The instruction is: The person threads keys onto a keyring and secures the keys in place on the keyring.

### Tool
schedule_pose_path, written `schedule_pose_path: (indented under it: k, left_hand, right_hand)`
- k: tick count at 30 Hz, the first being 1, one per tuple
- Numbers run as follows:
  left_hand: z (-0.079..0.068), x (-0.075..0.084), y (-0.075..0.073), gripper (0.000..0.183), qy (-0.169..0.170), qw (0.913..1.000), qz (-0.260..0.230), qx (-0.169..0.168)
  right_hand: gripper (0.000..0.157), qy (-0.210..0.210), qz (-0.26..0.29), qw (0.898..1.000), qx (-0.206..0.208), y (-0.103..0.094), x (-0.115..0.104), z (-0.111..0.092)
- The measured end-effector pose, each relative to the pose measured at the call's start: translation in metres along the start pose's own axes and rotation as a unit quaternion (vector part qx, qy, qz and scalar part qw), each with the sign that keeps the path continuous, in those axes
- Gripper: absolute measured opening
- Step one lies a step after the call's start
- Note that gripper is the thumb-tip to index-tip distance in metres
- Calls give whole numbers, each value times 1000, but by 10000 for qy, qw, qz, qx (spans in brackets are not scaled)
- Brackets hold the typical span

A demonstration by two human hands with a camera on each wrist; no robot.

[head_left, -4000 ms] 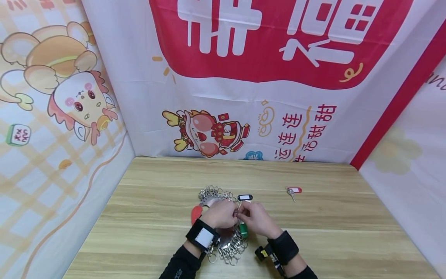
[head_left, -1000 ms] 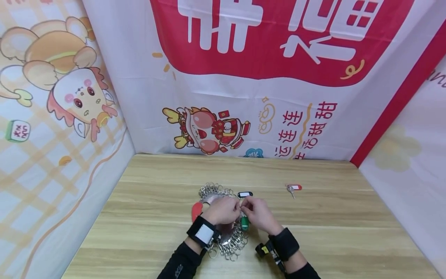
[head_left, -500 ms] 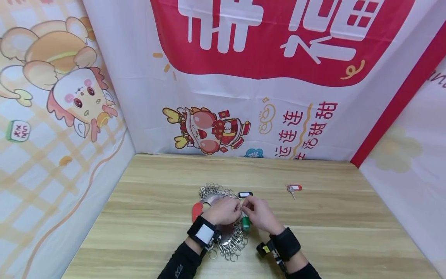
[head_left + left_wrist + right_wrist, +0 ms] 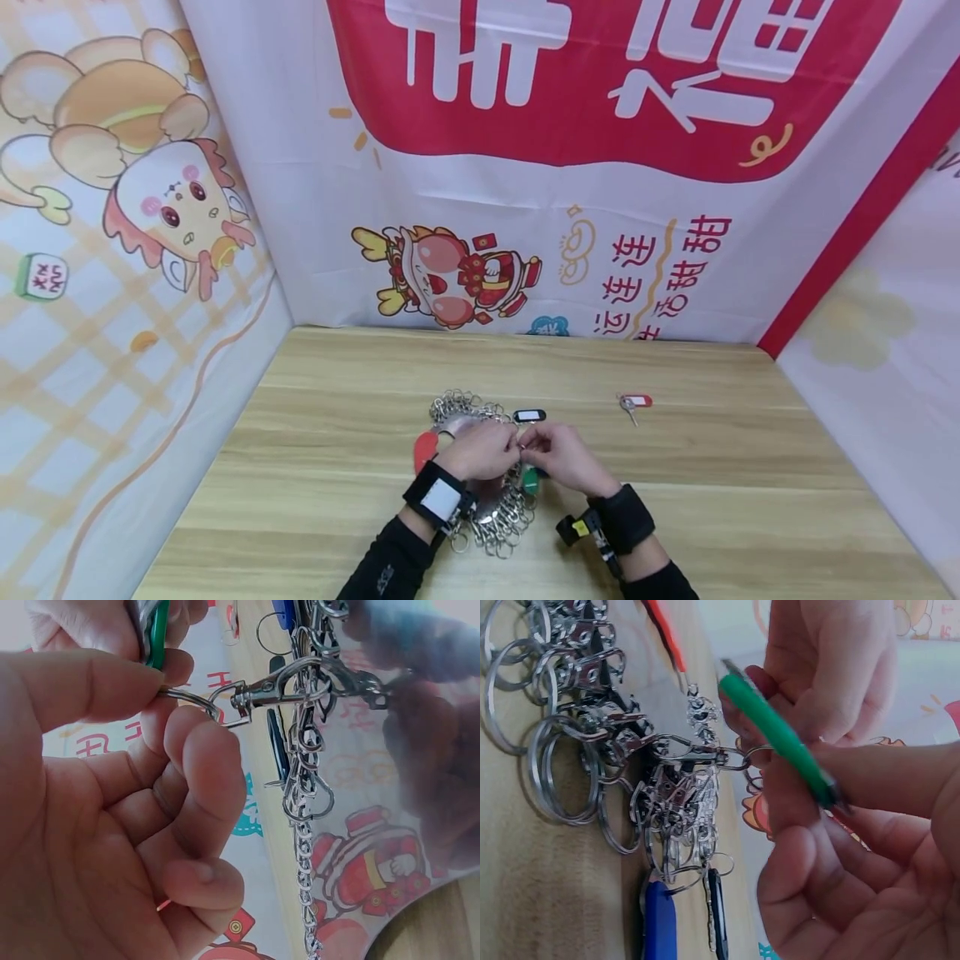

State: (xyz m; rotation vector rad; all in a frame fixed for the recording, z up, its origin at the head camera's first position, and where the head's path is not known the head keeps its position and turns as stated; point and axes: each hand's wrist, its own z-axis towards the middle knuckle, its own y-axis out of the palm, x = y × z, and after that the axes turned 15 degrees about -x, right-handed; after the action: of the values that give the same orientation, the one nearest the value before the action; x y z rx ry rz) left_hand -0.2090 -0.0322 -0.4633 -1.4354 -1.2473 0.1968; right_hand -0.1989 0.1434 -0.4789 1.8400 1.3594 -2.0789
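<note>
Both hands meet over a pile of metal key rings and clasps on the wooden table. My left hand pinches a small split ring between thumb and forefinger. That ring is joined to a swivel clasp, from which more clasps and a chain hang. My right hand grips a green key tag at the same ring; the tag hangs below the fingers in the head view.
A red tag lies left of the pile and a black tag just beyond it. A blue tag lies among the rings. A key with a red tag sits alone to the right. Printed cloth walls enclose the table.
The hands stay pressed together over the pile, shifted slightly away from me. The green tag has swung a little to the right.
</note>
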Motion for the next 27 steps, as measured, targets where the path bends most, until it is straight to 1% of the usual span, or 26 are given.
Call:
schedule_pose_path:
  k: [3,6,11,15,18,22,25,27]
  left_hand:
    - [1,-1,1,24,29,10000,-36,-63]
    - [1,-2,-2,24,119,9999,8,-23]
    - [1,-4,-7,19,234,9997,-111,28]
    - [2,-6,-8,14,227,9995,-197,-109]
    - [4,-7,-9,14,227,9993,-233,-163]
    - [6,-10,-7,11,249,9991,-189,-277]
    - [8,-12,-7,6,275,9980,-334,-453]
    - [9,-14,-9,12,309,9967,-472,-581]
  right_hand:
    - [11,50,171,9995,-258,-1,2,-1]
    - [9,44,78,9995,-298,-3,3,0]
    - [8,187,-74,9998,-1,-4,1,3]
    - [6,315,-38,9993,214,-3,-3,5]
    - [6,250,-93,9993,280,-3,-5,7]
    - [7,223,7,9996,190,-3,-4,7]
    - [8,232,84,9997,49,-6,-2,7]
    - [9,231,122,9996,-114,-10,0,8]
